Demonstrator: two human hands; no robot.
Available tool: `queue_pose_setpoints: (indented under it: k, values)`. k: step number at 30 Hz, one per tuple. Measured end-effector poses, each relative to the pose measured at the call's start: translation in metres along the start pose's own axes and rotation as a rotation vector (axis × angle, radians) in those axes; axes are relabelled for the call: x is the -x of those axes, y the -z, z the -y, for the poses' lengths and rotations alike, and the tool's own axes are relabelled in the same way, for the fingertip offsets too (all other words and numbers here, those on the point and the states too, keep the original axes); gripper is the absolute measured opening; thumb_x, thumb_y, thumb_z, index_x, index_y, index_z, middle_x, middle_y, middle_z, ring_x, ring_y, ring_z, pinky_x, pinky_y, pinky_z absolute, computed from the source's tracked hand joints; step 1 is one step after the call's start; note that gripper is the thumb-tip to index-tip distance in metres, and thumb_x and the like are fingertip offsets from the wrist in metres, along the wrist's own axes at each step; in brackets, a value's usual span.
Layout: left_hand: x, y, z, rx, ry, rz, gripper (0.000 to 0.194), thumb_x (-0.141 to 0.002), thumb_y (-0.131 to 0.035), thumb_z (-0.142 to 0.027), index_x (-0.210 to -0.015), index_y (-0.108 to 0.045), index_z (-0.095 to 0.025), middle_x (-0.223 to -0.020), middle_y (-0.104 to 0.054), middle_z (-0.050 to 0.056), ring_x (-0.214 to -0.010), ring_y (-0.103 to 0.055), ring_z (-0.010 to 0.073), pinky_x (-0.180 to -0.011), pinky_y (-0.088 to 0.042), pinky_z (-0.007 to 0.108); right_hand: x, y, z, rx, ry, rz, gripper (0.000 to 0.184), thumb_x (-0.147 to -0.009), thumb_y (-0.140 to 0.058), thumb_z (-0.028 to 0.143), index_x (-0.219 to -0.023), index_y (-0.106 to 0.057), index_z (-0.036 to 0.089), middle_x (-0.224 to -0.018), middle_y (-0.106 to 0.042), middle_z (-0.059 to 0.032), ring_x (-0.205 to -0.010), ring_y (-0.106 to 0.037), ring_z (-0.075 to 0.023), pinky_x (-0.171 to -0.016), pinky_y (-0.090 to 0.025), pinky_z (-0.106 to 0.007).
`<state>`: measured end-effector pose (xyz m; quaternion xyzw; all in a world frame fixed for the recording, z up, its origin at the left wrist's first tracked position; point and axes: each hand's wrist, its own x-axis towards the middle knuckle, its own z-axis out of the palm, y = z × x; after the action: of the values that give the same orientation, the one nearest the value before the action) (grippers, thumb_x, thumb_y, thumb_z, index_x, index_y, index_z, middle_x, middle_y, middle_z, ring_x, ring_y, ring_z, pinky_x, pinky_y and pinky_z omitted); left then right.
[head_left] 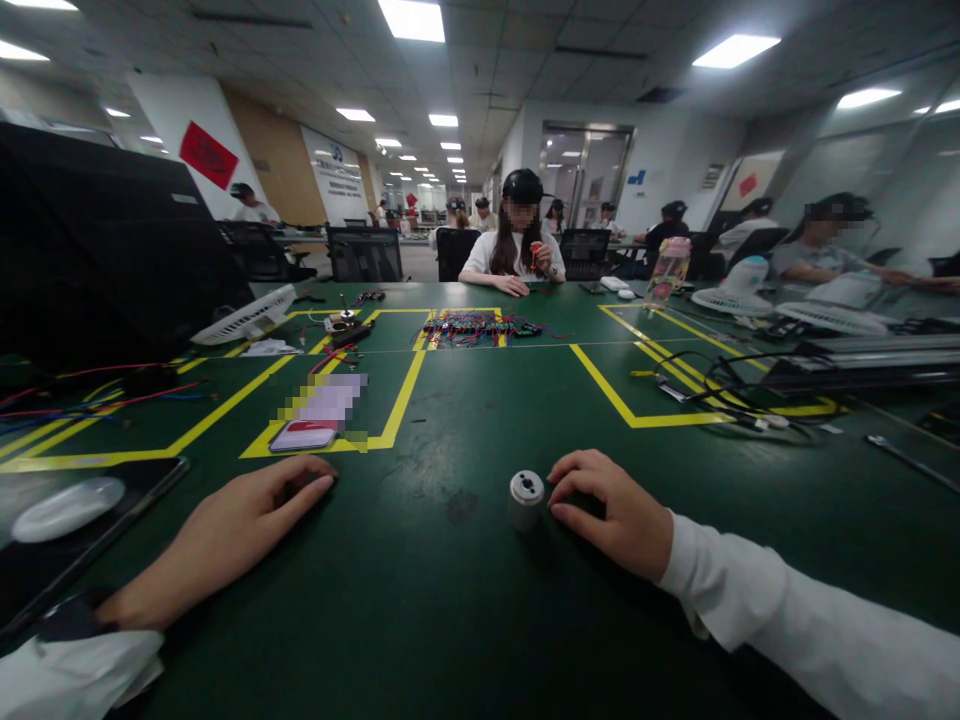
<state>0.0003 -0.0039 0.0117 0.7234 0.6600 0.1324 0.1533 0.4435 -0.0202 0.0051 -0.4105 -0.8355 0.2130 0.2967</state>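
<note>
Neither hand is closed on anything: the right hand, right of centre in the frame, has its thumb and fingers apart, with the tips just beside the metal cylinder; whether they touch it, I cannot tell. The left hand, lower left, rests loosely on the green table, its fingers bent and no object seen in them. The cylinder stands upright near the centre, its top with dark holes facing up. As I judge, a careless push from these fingertips could tip it, and because its side is round, it could then roll toward the left hand or the wire bundle, upper centre.
</note>
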Motion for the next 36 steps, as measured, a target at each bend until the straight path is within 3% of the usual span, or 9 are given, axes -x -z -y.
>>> queue_pose_setpoints:
  k: [7,9,11,13,16,18,23,28,36]
  values:
    - [-0.001,-0.001,0.001,0.000,-0.002,0.017,0.052,-0.089,-0.042,-0.066,-0.116,-0.063,-0.028,-0.123,-0.071,0.006,-0.110,-0.066,0.0297,-0.097,-0.048,0.043,0.001,0.001,-0.002,-0.088,-0.007,-0.051,0.018,-0.088,-0.064,0.035,-0.096,-0.069,0.019,-0.109,-0.060,-0.0071,-0.102,-0.055,-0.0183,-0.092,-0.044,-0.037]
    - [-0.001,-0.001,0.001,-0.006,-0.005,0.013,0.052,-0.089,-0.041,-0.066,-0.116,-0.063,-0.028,-0.123,-0.071,0.006,-0.110,-0.066,0.0290,-0.098,-0.047,0.043,0.002,0.001,0.002,-0.106,-0.016,-0.131,0.029,-0.088,-0.065,0.035,-0.112,-0.064,0.020,-0.116,-0.059,-0.0079,-0.107,-0.055,-0.0185,-0.092,-0.045,-0.035]
    - [-0.001,-0.001,0.000,-0.019,-0.001,0.008,0.052,-0.090,-0.041,-0.066,-0.117,-0.062,-0.028,-0.122,-0.071,0.006,-0.109,-0.066,0.0285,-0.097,-0.047,0.042,0.002,0.000,0.009,-0.095,0.029,-0.190,0.053,-0.084,-0.071,0.036,-0.132,-0.054,0.021,-0.125,-0.055,-0.0091,-0.115,-0.053,-0.0199,-0.096,-0.045,-0.035]
    - [-0.001,-0.001,0.000,-0.030,0.006,0.000,0.052,-0.089,-0.041,-0.066,-0.116,-0.063,-0.028,-0.122,-0.071,0.006,-0.108,-0.067,0.0288,-0.095,-0.048,0.042,-0.001,-0.004,0.018,-0.073,0.109,-0.163,0.073,-0.079,-0.077,0.039,-0.143,-0.045,0.023,-0.131,-0.053,-0.0096,-0.120,-0.051,-0.0217,-0.103,-0.042,-0.039]
    - [-0.002,-0.002,-0.001,-0.029,0.005,-0.015,0.051,-0.088,-0.042,-0.067,-0.114,-0.065,-0.029,-0.119,-0.073,0.005,-0.106,-0.068,0.0294,-0.093,-0.049,0.042,-0.008,-0.012,0.025,-0.115,0.145,-0.052,0.060,-0.083,-0.074,0.037,-0.138,-0.053,0.024,-0.125,-0.057,-0.0086,-0.115,-0.054,-0.0207,-0.104,-0.043,-0.040]
    - [-0.001,-0.001,-0.002,-0.026,0.004,-0.008,0.051,-0.088,-0.042,-0.066,-0.114,-0.065,-0.029,-0.119,-0.073,0.005,-0.105,-0.068,0.0294,-0.093,-0.049,0.042,-0.014,-0.015,0.023,-0.297,0.056,-0.041,0.049,-0.085,-0.072,0.035,-0.130,-0.058,0.022,-0.120,-0.060,-0.0083,-0.109,-0.058,-0.0188,-0.100,-0.047,-0.037]
    - [0.000,0.000,-0.003,-0.018,0.020,0.007,0.052,-0.088,-0.042,-0.066,-0.115,-0.065,-0.029,-0.120,-0.073,0.006,-0.103,-0.069,0.0292,-0.089,-0.051,0.042,-0.030,-0.009,0.003,-1.090,-0.365,-0.089,0.052,-0.082,-0.075,0.042,-0.122,-0.055,0.016,-0.103,-0.063,-0.0083,-0.089,-0.063,-0.0156,-0.083,-0.056,-0.032]
    - [-0.001,0.000,0.000,-0.012,0.009,-0.007,0.052,-0.087,-0.043,-0.067,-0.114,-0.066,-0.030,-0.117,-0.074,0.005,-0.103,-0.069,0.0295,-0.088,-0.051,0.041,-0.036,0.005,-0.010,-1.217,-0.503,-0.099,0.036,-0.096,-0.057,0.046,-0.110,-0.056,0.013,-0.097,-0.063,-0.0097,-0.082,-0.064,-0.0139,-0.082,-0.057,-0.030]
    - [-0.001,-0.001,0.001,-0.025,0.006,0.012,0.052,-0.089,-0.040,-0.067,-0.116,-0.063,-0.029,-0.119,-0.072,0.006,-0.105,-0.068,0.0289,-0.091,-0.050,0.042,-0.038,0.008,-0.006,-1.332,-0.688,-0.113,0.032,-0.102,-0.047,0.041,-0.115,-0.053,0.012,-0.096,-0.064,-0.0084,-0.077,-0.065,-0.0099,-0.081,-0.057,-0.026]
